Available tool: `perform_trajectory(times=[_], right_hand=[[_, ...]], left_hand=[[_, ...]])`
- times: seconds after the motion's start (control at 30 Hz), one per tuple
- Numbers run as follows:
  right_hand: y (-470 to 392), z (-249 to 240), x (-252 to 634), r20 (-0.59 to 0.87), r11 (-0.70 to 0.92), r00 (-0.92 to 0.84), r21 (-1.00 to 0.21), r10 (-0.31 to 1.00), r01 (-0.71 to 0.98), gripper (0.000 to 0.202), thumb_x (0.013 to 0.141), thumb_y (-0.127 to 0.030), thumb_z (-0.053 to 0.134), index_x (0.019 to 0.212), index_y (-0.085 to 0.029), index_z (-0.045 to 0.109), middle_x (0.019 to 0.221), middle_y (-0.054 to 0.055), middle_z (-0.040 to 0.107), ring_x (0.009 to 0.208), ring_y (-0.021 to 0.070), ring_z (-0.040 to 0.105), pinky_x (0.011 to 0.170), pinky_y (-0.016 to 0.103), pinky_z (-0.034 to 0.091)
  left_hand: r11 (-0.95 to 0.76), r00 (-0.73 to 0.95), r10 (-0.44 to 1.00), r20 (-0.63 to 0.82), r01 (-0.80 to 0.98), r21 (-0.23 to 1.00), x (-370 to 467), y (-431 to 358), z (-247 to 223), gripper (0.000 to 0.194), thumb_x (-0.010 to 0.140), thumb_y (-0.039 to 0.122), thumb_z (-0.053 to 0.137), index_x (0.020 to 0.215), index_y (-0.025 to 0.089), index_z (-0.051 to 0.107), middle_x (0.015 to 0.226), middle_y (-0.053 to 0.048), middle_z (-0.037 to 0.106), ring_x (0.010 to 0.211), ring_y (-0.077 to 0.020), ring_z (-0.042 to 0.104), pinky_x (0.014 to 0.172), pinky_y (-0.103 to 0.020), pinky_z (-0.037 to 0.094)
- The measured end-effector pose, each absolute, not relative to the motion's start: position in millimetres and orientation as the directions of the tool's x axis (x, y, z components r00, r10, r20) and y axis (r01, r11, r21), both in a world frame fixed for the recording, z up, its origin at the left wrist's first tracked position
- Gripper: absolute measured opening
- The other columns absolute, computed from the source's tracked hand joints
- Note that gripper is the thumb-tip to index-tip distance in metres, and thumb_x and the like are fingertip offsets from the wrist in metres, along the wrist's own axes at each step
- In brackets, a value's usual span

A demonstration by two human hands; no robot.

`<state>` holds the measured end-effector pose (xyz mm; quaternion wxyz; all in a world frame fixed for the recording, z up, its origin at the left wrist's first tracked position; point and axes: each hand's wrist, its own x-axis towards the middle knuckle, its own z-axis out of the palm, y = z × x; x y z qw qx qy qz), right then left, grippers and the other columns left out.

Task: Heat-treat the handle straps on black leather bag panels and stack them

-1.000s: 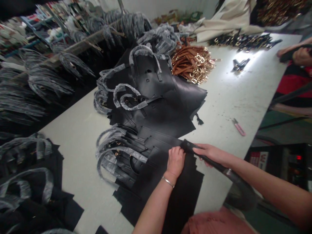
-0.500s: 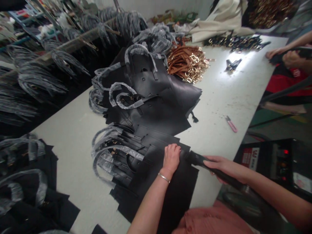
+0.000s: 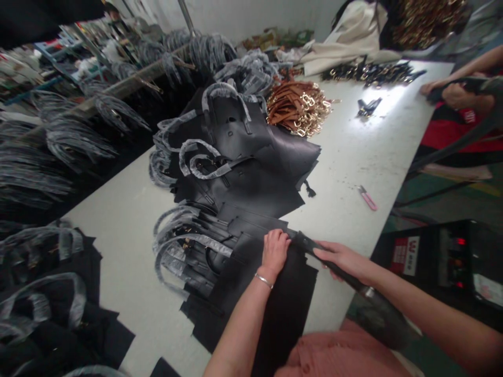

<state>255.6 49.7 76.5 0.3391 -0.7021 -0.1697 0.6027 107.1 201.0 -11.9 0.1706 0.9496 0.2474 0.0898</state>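
My left hand (image 3: 275, 250), a silver bracelet at its wrist, presses on a stack of black leather bag panels (image 3: 251, 262). Its fingers are curled at the upper panel's edge; the fingertips are partly hidden. Plastic-wrapped handles (image 3: 192, 240) stick out of this stack on the left. In my right hand (image 3: 340, 259) is a long black wand-like tool (image 3: 353, 283), gripped around its shaft. The tool's flat tip lies at the panel edge, close beside my left fingers. Its exact kind I cannot make out.
More black bag panels (image 3: 263, 178) lie beyond, and others (image 3: 106, 335) at left. Brown straps with gold buckles (image 3: 294, 107), black straps (image 3: 373, 73) and pink thread snips (image 3: 368, 198) are on the white table (image 3: 338, 162). A co-worker's hands (image 3: 451, 91) hold a dark tool. A black box (image 3: 440, 262) shows red lights.
The tool's tip has moved slightly left and up along the panel edge, closer to my left fingers. My left hand stays on the panel. The view has shifted a little.
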Motion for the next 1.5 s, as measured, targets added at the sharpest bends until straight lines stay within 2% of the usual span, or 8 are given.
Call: perform_trajectory(times=[0.27,0.43,0.6,0.93,1.0,1.17,1.4,1.5], right_hand=[[31.1,88.6,263.2,-0.667,-0.640,0.350,-0.740,0.658,-0.206,0.063,0.086,-0.046,0.056,0.142,-0.022,0.041,0.065,-0.005,0.053,0.041,0.0083,0.048,0.038,0.020,0.039],[4.9,90.7,253.7,-0.736,-0.717,0.203,-0.676,0.646,-0.168,0.069,0.083,-0.053,0.058,0.143,-0.023,0.041,0.057,-0.006,0.052,0.039,0.0080,0.045,0.037,0.019,0.032],[-6.5,81.6,238.0,-0.773,-0.764,0.045,-0.633,0.633,-0.129,0.065,0.084,-0.057,0.055,0.140,-0.023,0.046,0.056,-0.006,0.052,0.036,0.0074,0.044,0.036,0.019,0.033],[14.2,70.9,225.2,-0.762,-0.737,0.146,-0.647,0.631,-0.196,0.065,0.084,-0.054,0.055,0.138,-0.020,0.047,0.057,-0.007,0.047,0.036,0.0072,0.041,0.035,0.019,0.032],[16.8,72.0,226.7,-0.732,-0.714,0.261,-0.677,0.629,-0.178,0.066,0.084,-0.051,0.056,0.140,-0.019,0.045,0.060,-0.006,0.049,0.040,0.0082,0.044,0.037,0.020,0.034],[13.1,84.6,242.8,-0.674,-0.680,0.412,-0.716,0.613,-0.159,0.066,0.083,-0.049,0.057,0.141,-0.021,0.043,0.065,-0.005,0.050,0.045,0.0095,0.048,0.042,0.022,0.037],[1.2,80.7,241.7,-0.740,-0.743,0.358,-0.650,0.570,-0.161,0.070,0.083,-0.050,0.056,0.143,-0.020,0.039,0.060,-0.006,0.051,0.041,0.0107,0.048,0.040,0.023,0.036],[0.6,77.7,234.8,-0.764,-0.763,0.292,-0.630,0.576,-0.142,0.070,0.084,-0.051,0.055,0.144,-0.019,0.038,0.056,-0.006,0.050,0.041,0.0109,0.048,0.041,0.022,0.035]], left_hand=[[-0.815,0.854,0.487,0.184,0.369,0.447,91.8,201.7,0.0,0.022,0.092,0.038,0.054,0.081,0.019,0.053,0.086,-0.002,0.057,0.090,-0.0175,0.050,0.089,-0.035,0.038],[-0.906,0.913,0.314,0.261,0.206,0.369,53.7,195.2,15.1,0.037,0.091,0.050,0.050,0.070,0.020,0.053,0.068,0.001,0.050,0.074,-0.0154,0.049,0.101,-0.043,0.032],[-0.945,0.964,0.202,0.172,0.146,0.292,36.8,182.4,27.8,0.031,0.095,0.034,0.047,0.069,0.020,0.053,0.067,0.000,0.050,0.070,-0.0150,0.049,0.094,-0.038,0.041],[-0.834,0.924,0.377,0.066,0.308,0.457,25.8,156.1,16.1,0.012,0.087,0.019,0.050,0.077,0.021,0.055,0.087,-0.004,0.058,0.086,-0.0182,0.056,0.098,-0.043,0.042],[-0.816,0.901,0.433,-0.012,0.398,0.420,32.2,152.4,16.4,0.008,0.085,0.026,0.056,0.079,0.021,0.054,0.085,-0.005,0.056,0.085,-0.0210,0.055,0.090,-0.043,0.045],[-0.778,0.814,0.578,-0.062,0.572,0.261,64.3,147.2,19.0,0.033,0.076,0.039,0.065,0.097,0.018,0.050,0.094,-0.010,0.054,0.090,-0.0280,0.051,0.079,-0.045,0.045],[-0.753,0.790,0.603,-0.114,0.610,0.248,81.6,145.1,16.7,0.023,0.074,0.014,0.058,0.095,0.017,0.049,0.093,-0.011,0.054,0.088,-0.0279,0.054,0.076,-0.042,0.045],[-0.718,0.781,0.617,-0.095,0.609,0.338,72.6,152.0,11.1,0.022,0.078,0.005,0.048,0.097,0.016,0.050,0.092,-0.011,0.058,0.088,-0.0258,0.057,0.078,-0.039,0.047]])
